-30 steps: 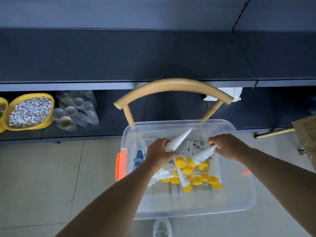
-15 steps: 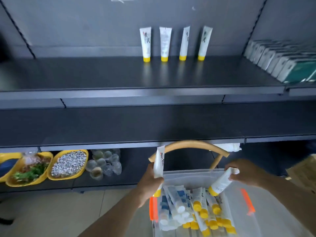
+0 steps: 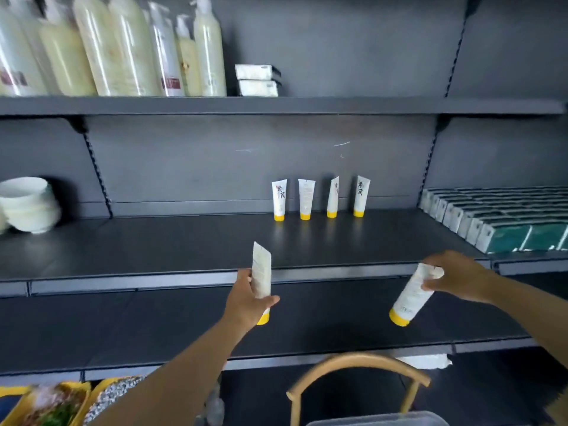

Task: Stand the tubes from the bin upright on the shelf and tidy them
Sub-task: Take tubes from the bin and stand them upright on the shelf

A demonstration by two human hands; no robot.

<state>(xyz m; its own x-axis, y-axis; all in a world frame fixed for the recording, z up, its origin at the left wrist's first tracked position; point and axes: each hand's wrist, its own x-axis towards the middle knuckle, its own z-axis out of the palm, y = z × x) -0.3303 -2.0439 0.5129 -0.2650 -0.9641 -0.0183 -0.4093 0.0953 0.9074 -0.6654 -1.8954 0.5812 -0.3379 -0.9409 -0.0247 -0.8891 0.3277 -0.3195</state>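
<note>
Left hand [image 3: 246,298] grips an upright tube [image 3: 261,276]; right hand [image 3: 455,276] pinches a tilted tube [image 3: 410,295] before the shelf [image 3: 153,241].

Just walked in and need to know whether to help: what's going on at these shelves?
A person is stocking white squeeze tubes with yellow caps. The left hand holds one tube upright, cap down; the right hand holds another tube tilted, cap down. Both are in front of the dark grey metal shelf, not yet set down. Four matching tubes already stand in a row at its back.
</note>
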